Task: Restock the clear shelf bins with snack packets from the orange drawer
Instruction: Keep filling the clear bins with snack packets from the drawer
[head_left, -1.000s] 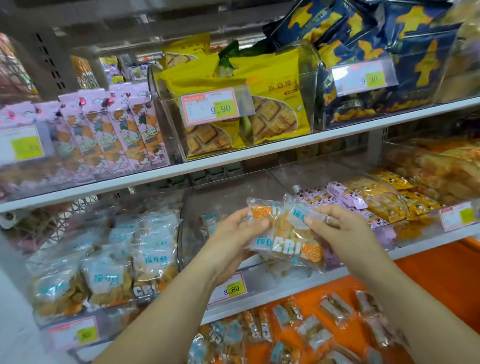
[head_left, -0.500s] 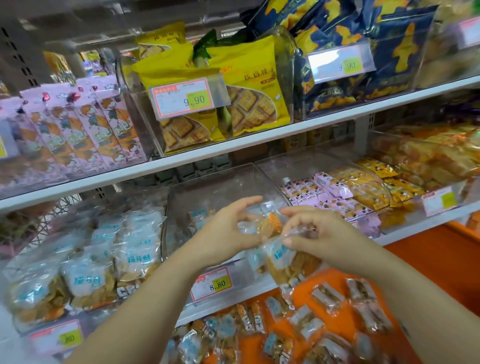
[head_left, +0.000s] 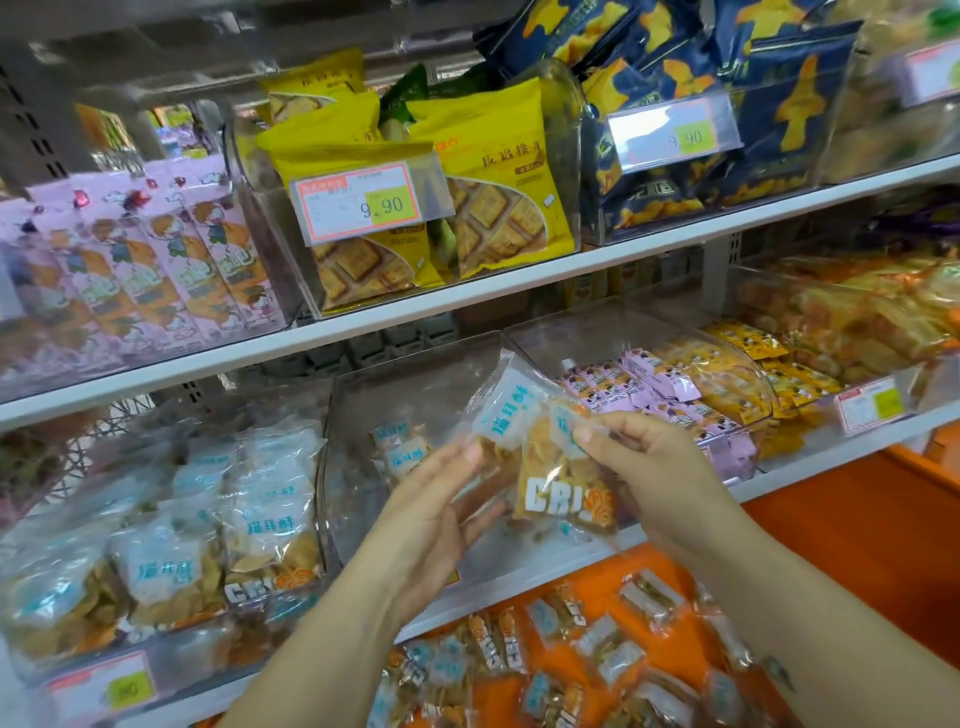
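Bridging flat left hand (head_left: 434, 525) and pinching right hand (head_left: 654, 467): snack packets (head_left: 558, 483).

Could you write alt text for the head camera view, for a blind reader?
A person's right hand pinches clear snack packets before a nearly empty clear bin; the left hand touches them. More packets lie in the orange drawer below.

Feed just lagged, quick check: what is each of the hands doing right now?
Left hand: open, straight fingers supporting the snack packets from below.
Right hand: closed, pinching the snack packets near their top.
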